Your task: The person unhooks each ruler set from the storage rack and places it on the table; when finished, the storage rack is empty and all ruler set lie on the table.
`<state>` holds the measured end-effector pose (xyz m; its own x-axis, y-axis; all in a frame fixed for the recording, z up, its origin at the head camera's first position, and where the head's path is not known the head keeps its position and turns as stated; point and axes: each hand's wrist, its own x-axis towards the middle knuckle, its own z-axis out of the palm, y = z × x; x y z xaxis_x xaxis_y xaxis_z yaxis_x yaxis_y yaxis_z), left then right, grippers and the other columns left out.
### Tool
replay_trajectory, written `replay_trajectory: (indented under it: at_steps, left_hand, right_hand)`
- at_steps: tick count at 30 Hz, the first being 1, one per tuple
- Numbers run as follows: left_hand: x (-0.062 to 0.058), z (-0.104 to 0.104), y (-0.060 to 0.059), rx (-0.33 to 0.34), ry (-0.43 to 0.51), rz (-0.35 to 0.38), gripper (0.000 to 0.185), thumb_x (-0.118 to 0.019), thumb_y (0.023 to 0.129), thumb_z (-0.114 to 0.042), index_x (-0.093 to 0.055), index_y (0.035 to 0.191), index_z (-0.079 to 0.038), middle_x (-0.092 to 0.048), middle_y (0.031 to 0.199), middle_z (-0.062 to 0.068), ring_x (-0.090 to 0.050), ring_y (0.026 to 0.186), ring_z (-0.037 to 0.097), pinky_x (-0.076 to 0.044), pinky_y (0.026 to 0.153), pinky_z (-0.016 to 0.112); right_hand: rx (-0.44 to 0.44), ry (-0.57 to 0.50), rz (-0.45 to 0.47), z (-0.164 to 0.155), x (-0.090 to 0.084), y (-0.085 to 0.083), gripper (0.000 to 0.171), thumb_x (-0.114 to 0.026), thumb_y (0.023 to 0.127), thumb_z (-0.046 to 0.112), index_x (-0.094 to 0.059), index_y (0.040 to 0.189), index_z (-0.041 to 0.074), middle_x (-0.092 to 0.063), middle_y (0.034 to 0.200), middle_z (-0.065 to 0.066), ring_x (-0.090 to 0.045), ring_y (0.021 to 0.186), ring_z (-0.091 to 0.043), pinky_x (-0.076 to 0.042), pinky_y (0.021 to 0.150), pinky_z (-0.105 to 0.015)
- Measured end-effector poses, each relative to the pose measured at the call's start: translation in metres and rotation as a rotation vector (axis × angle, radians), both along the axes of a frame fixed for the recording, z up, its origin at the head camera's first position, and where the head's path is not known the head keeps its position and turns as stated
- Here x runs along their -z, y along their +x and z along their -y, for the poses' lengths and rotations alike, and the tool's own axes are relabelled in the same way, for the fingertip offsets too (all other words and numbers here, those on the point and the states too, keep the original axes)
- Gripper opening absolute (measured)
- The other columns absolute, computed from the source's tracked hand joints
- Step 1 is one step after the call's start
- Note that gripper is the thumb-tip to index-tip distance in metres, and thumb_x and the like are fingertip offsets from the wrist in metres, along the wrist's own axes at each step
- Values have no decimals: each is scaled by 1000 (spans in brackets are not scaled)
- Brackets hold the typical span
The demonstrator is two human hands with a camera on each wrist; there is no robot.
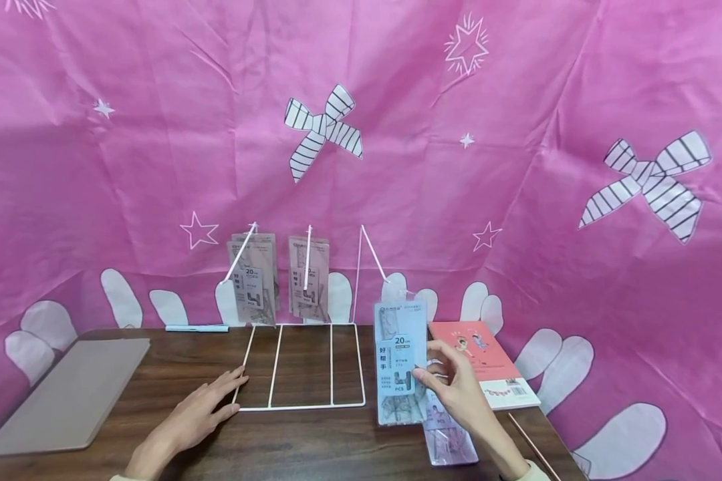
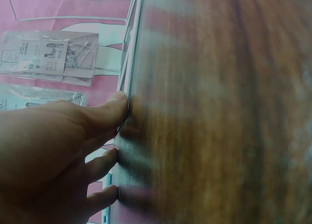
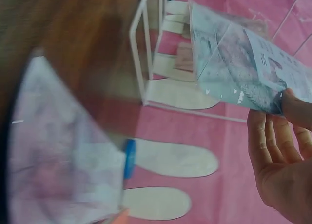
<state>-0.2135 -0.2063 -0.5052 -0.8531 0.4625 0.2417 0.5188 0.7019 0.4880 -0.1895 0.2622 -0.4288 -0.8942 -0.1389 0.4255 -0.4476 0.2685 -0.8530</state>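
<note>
A white wire rack (image 1: pixel 303 404) stands on the dark wooden table, its flat base toward me and three slanted hooks at the back. Grey-pink packets (image 1: pixel 254 277) hang on the left hook and more packets (image 1: pixel 308 275) on the middle one; the right hook (image 1: pixel 373 257) is bare. My left hand (image 1: pixel 201 411) lies flat on the table, fingertips against the base's left front corner; in the left wrist view the fingers (image 2: pixel 105 114) touch the wire (image 2: pixel 134 48). My right hand (image 1: pixel 457 391) pinches a light blue packet (image 1: pixel 400 361) upright, right of the rack; the packet (image 3: pixel 239 68) shows above the fingers (image 3: pixel 280 155).
A pinkish packet (image 1: pixel 451 437) lies on the table under my right hand. A pink-covered book (image 1: pixel 487 364) lies at the right, with a thin stick (image 1: pixel 532 444) near the table's right edge. A grey-pink folder (image 1: pixel 66 394) lies at the left, a light blue pen (image 1: pixel 196 328) at the back.
</note>
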Motion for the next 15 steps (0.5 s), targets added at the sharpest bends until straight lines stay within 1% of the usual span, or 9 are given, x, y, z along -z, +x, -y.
replay_trajectory:
  at_steps: [4,6,9,12,13,15]
  left_hand:
    - [0,2,-1,-2,3,-10,46,-70,100,-17,-62,140,3,-51,153,26,-53,135,49,-38,104,78]
    - [0,3,-1,-8,5,-10,46,-70,99,-16,-62,141,3,-51,154,26,-52,136,49,-38,105,77]
    - [1,3,0,-6,4,-18,46,-70,99,-16,-62,141,3,-51,153,26,-52,135,50,-38,104,77]
    - [2,2,0,1,10,-31,46,-70,99,-15,-62,140,4,-51,153,26,-53,134,50,-39,103,78]
    - [2,1,0,3,11,-34,46,-70,99,-15,-62,140,3,-51,153,26,-54,133,50,-39,102,78]
    - [2,0,-1,4,11,-35,45,-70,99,-15,-62,140,3,-52,153,26,-55,133,49,-39,102,78]
  right_hand:
    - [3,-26,170,-7,18,-2,37,-77,91,-1,-60,124,-1,-69,105,-15,-74,81,-17,-63,69,-30]
    - [11,-27,262,-8,28,-6,39,-78,92,2,-58,125,-2,-68,105,-15,-74,77,-17,-62,65,-30]
    - [19,-32,377,-6,40,-12,43,-79,92,3,-55,126,-5,-67,104,-14,-74,76,-18,-62,65,-31]
    - [48,-11,436,-2,49,-17,44,-80,90,3,-55,125,-6,-65,100,-12,-71,70,-16,-62,63,-29]
    - [68,5,443,-1,52,-18,44,-81,89,3,-56,124,-5,-65,98,-11,-69,68,-15,-62,62,-29]
    - [118,77,432,0,58,-19,43,-82,87,3,-59,122,-4,-65,95,-9,-63,63,-12,-61,58,-29]
